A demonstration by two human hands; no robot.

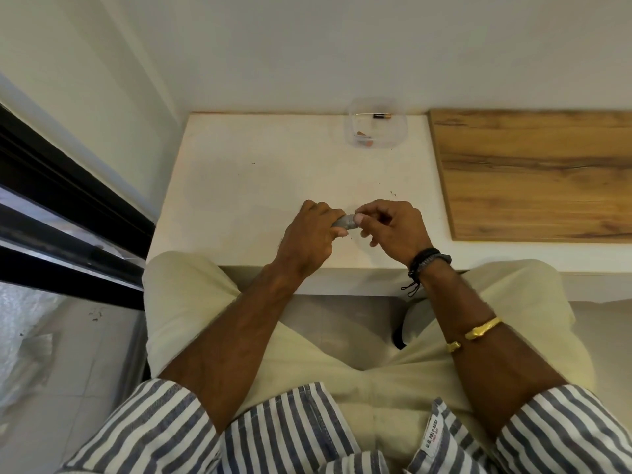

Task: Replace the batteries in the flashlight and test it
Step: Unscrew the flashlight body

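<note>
A small grey flashlight [344, 222] is held just above the near middle of the white table [260, 172]. My left hand [313, 236] is wrapped around its body, hiding most of it. My right hand [393, 229] pinches the flashlight's right end with thumb and forefinger; the other fingers are curled loosely. At the table's far edge stands a clear plastic container [376, 124] with a black and gold battery [382, 115] resting across it and small reddish bits inside.
A wooden board [533, 172] lies on the right part of the table. A white wall runs behind. A black window frame [68, 213] stands at the left. My legs in pale trousers sit under the table's near edge.
</note>
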